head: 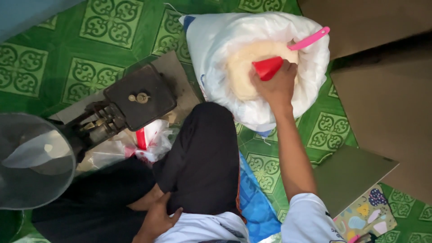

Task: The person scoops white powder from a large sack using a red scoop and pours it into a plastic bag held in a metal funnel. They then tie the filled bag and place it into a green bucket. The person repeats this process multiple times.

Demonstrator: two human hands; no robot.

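Right hand [275, 85] grips a red plastic scoop [268, 67] inside the open white woven sack [216, 40] of pale grain; light, rigid, best held at its rear; left hand [158, 220] rests loosely curled on thigh

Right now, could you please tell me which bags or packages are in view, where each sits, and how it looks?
Large white sack: top centre on the green floor, open, pale grains inside; right hand in it with a red scoop.
Small clear plastic bag: beside the knee, crumpled, red and white.
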